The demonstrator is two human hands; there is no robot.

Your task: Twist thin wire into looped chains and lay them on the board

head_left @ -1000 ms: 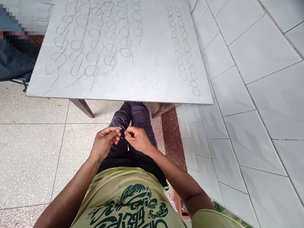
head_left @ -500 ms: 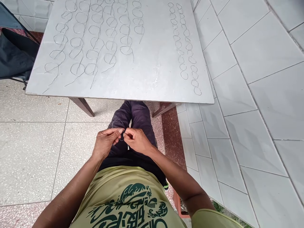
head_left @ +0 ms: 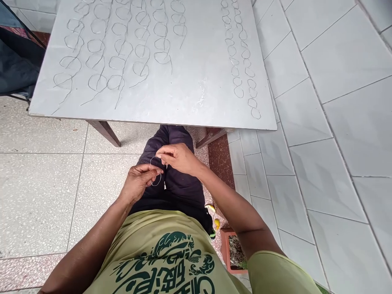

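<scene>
Over my lap, a thin wire (head_left: 156, 185) bent into loops is held between my two hands. My left hand (head_left: 141, 179) pinches it near the middle, with one loop hanging below the fingertips. Slightly higher and to the right, my right hand (head_left: 176, 158) pinches the upper loop between thumb and fingers. Ahead on the white table (head_left: 196, 106), rows of looped wires with loose tails (head_left: 98, 82) lie at the left. Two columns of wire figure-eights (head_left: 238, 87) lie along the right side. The fingers partly hide the held wire.
A white tiled wall (head_left: 321, 175) runs along the right. A planter (head_left: 225, 253) stands on the floor beside me, near yellow pieces (head_left: 217, 223). A dark chair (head_left: 18, 69) is at the far left. The table legs (head_left: 105, 132) show below its front edge.
My right hand has moved up and away from my left, and its grip is now on the upper loop. The left hand still pinches the wire. The view has shifted slightly.
</scene>
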